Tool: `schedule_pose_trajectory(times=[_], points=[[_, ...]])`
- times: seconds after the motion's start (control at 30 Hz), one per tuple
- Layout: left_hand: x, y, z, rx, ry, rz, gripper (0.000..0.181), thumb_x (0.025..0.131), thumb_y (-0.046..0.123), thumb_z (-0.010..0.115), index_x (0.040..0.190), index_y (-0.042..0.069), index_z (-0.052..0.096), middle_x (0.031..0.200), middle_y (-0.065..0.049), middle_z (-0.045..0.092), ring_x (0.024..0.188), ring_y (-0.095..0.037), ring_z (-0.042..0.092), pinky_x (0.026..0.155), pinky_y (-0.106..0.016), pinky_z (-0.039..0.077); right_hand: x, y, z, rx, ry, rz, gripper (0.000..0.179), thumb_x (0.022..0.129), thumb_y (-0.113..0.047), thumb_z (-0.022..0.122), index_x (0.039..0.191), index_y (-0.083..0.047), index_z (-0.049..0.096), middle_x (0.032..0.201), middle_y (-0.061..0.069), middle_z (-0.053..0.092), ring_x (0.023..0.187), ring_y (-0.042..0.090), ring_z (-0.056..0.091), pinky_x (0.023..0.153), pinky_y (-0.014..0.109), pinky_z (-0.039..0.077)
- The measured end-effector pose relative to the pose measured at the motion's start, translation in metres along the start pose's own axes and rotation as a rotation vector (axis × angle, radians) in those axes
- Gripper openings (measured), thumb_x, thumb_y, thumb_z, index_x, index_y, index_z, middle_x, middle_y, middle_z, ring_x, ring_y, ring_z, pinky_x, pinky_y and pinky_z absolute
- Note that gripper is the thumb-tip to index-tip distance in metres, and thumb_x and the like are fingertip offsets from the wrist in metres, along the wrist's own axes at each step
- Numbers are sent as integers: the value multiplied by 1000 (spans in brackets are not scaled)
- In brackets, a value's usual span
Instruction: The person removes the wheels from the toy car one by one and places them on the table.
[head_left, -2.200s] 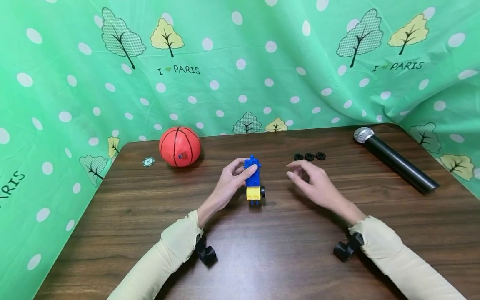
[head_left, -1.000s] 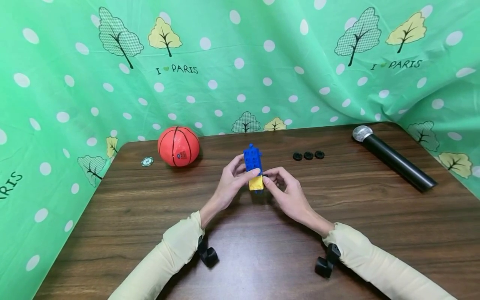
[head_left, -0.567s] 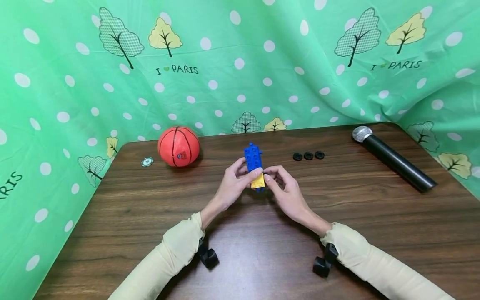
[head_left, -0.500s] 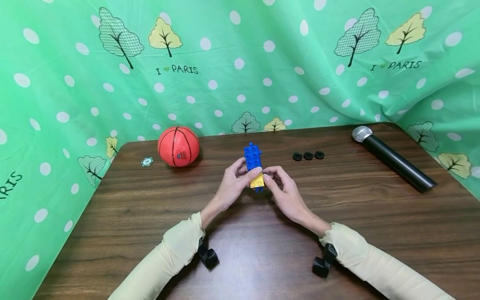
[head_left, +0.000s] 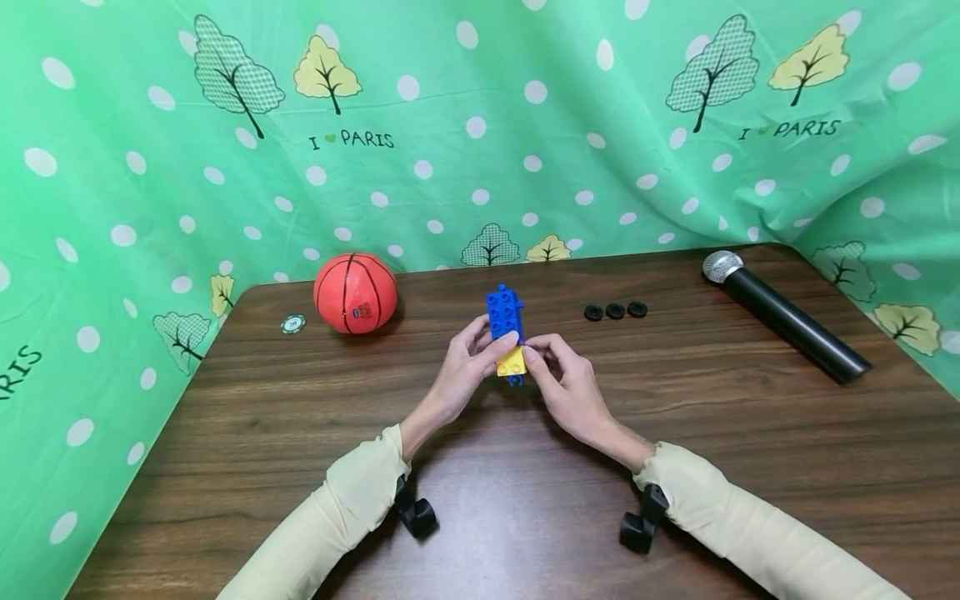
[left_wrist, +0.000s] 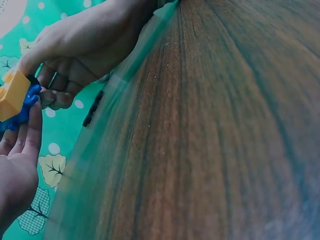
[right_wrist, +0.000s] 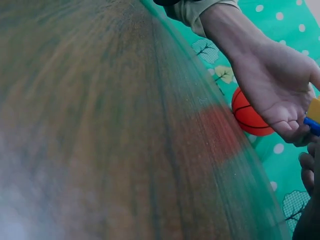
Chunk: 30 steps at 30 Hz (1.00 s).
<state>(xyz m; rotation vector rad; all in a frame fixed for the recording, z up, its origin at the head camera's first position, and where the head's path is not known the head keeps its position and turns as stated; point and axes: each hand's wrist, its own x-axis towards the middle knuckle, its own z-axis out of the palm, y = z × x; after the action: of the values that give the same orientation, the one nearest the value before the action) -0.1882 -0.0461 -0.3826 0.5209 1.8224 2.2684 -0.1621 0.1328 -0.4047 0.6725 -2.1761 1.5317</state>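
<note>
My left hand grips a toy building-block car over the table, its thumb lying on top. The car has a blue studded base and a yellow brick at the end nearer me. At the yellow brick's right side, my right hand pinches a black toy wheel with thumb and fingers. That wheel is hidden in the head view and only partly seen in the left wrist view. At the right wrist view's edge, only a bit of the yellow brick shows.
Three black wheels lie in a row behind the right hand. A red toy basketball and a round chip are at the back left. A black microphone lies at the right of the wooden table.
The right hand has come left from beside the row of wheels to the car's side and now pinches the wheel there. The car has risen slightly and shifts a little between the hands.
</note>
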Motion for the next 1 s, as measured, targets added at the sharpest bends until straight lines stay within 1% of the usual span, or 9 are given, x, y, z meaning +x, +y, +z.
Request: schedule_pose_trajectory(times=[0.07,0.13,0.2,0.3,0.47,0.6,0.73,0.83,1.0], points=[[0,0,0,7,3,-3,51,101,19,60,145,-3,48,126,-28,65,100,-16,68,89,-32,56,1,3,-1,-37,13,-66,9,102,3,58,108,1,65,83,2,68,69,12,58,62,20,47],[-1,0,0,14,1,-2,50,100,19,61,144,-3,49,125,-27,65,99,-16,68,87,-31,57,3,5,-1,-54,16,-120,7,101,2,59,106,0,65,81,0,66,68,9,57,59,20,47],[-1,0,0,19,-2,-2,50,100,19,61,143,-2,49,124,-27,66,98,-15,68,85,-31,57,4,8,-2,-60,15,-157,6,101,-1,59,104,1,64,80,-1,64,67,8,55,56,22,46],[-1,-1,0,19,-16,0,50,100,19,61,143,-3,49,124,-28,66,96,-15,68,83,-30,56,5,10,-4,-60,-2,-179,7,101,-5,60,102,1,63,79,-2,63,66,8,54,53,25,46],[-1,-3,-1,18,-29,2,51,100,19,62,143,-5,50,124,-29,66,95,-14,68,81,-28,56,7,10,-7,-69,-36,-169,2,97,-2,61,99,-2,62,78,-4,62,66,8,54,52,28,46],[-2,-3,-1,36,-32,-8,51,100,20,61,144,-5,50,127,-31,64,95,-14,68,79,-28,56,7,8,-8,-69,-55,-158,6,95,1,62,97,-4,61,77,-5,60,67,7,53,53,26,45],[-2,-2,-1,46,-21,-29,53,101,20,62,146,-4,49,129,-30,64,97,-14,68,81,-28,56,7,8,-8,-75,-65,-150,1,98,-4,60,98,-4,62,76,-6,58,65,7,52,53,25,43],[-2,-2,-1,40,-9,-23,50,101,19,61,145,-4,50,126,-27,66,96,-15,68,82,-29,57,8,8,-7,-90,-64,-140,6,101,-8,58,101,-3,62,78,-4,60,66,9,53,54,25,43],[-2,-1,0,40,16,6,46,102,17,61,142,-3,51,121,-22,69,94,-14,67,81,-29,57,8,8,-6,-115,-55,-108,9,102,-2,58,108,-2,65,83,-1,66,70,10,58,60,26,48]])
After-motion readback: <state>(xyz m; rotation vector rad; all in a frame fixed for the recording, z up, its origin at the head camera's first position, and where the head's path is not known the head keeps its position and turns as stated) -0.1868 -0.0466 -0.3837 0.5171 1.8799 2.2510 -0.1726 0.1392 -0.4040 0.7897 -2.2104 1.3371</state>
